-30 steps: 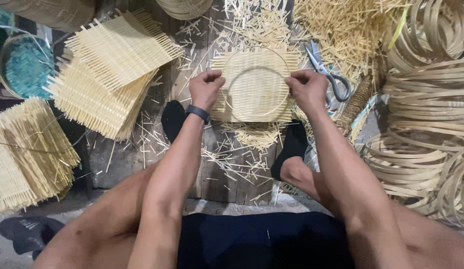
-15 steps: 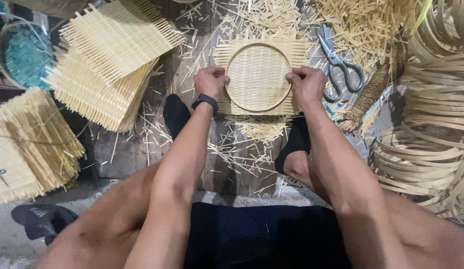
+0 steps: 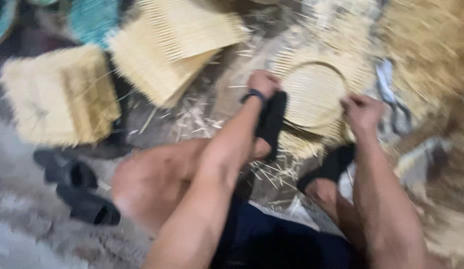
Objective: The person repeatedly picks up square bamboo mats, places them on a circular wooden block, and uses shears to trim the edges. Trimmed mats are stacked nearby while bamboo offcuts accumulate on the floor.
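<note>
The picture is blurred by motion. A square woven bamboo mat (image 3: 341, 67) lies on the floor with a round bamboo hoop (image 3: 314, 94) pressed on it. My left hand (image 3: 263, 83) grips the hoop and mat at their left edge; a dark band sits on that wrist. At the right edge my right hand (image 3: 362, 112) holds the same hoop and mat. My feet in dark sandals (image 3: 273, 122) rest just below the mat.
Stacks of woven square mats (image 3: 172, 45) lie at upper left and another pile (image 3: 57, 97) at far left. Scissors (image 3: 391, 94) lie right of the hoop. Bamboo splinters cover the floor. A pair of dark sandals (image 3: 77, 192) sits at lower left.
The view has swung right and down, so the mat now sits right of centre and everything is blurred. Both hands keep their hold on the hoop and mat.
</note>
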